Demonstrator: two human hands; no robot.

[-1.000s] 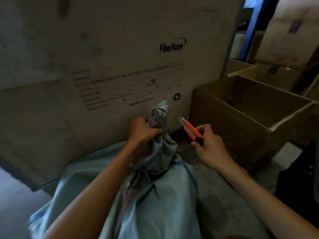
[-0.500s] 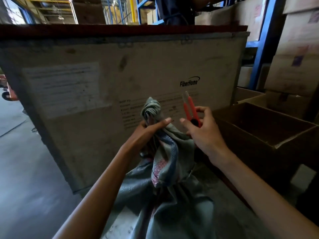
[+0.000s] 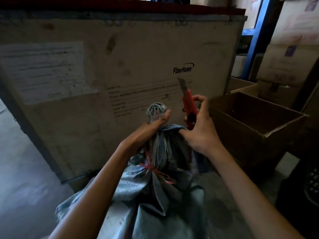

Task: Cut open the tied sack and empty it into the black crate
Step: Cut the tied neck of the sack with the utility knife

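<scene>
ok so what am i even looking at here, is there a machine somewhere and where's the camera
There is no machine: these are a person's two bare hands, filmed by one camera worn on the head, looking forward and down. The left hand grips the bunched neck of a grey-blue woven sack that stands on the concrete floor. A red string ties the neck just below that hand. The right hand holds a red utility knife, blade out and pointing up, beside the sack's top. Behind stands a big box marked FiberHome; to the right, an open brown cardboard box.
</scene>
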